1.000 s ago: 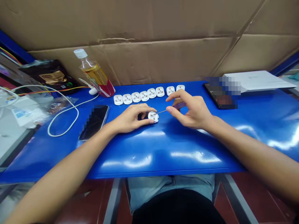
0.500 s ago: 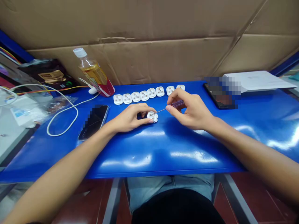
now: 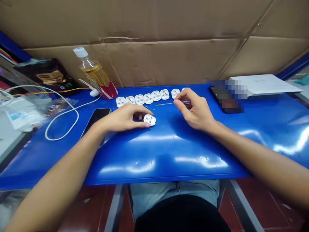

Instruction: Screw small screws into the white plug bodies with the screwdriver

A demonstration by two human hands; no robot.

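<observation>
Room toward the blue table's (image 3: 166, 167) front edge; row of white sockets (image 3: 148, 99) blocks ahead

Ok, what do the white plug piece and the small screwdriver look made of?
The white plug piece looks like glossy moulded plastic, set with small metal contacts. The screwdriver's shaft looks like thin metal, though it's blurred; its handle seems to be dark purple plastic, partly hidden by fingers.
</observation>
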